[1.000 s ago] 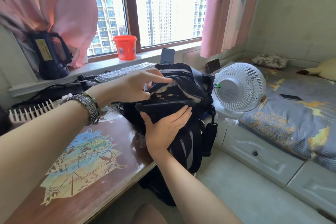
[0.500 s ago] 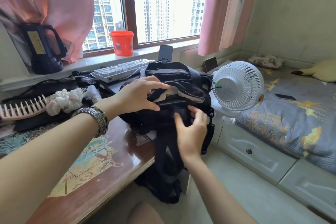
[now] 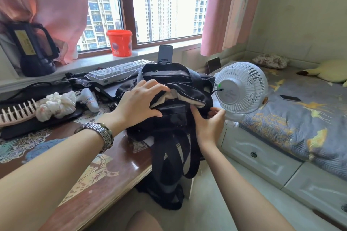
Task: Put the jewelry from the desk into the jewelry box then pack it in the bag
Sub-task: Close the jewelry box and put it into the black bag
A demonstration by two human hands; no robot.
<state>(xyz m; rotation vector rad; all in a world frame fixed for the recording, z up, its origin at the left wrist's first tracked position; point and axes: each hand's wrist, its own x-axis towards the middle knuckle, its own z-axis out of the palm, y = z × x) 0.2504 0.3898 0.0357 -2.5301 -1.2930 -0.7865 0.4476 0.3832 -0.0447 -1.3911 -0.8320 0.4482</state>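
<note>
At the desk's (image 3: pixel 105 180) right edge the black bag (image 3: pixel 178 88) sits half over the drop, its straps hanging floorward. Her left hand (image 3: pixel 139 103) pinches the zipper flap, holding the mouth open; the dark jewelry box (image 3: pixel 171 108) lies just inside. Her right hand (image 3: pixel 208 125) pinches the bag's corner, crowded close by the white fan (image 3: pixel 240 88).

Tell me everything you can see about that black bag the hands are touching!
The black fabric bag sits at the edge of the wooden desk, its dark straps with grey backing hanging down over the side. Its top zipper is open, showing pale lining and a dark boxy shape inside. The left hand presses on the opening's rim, while the right hand pinches the bag's right side near the zipper's end. A white round fan stands close beside it.
</note>
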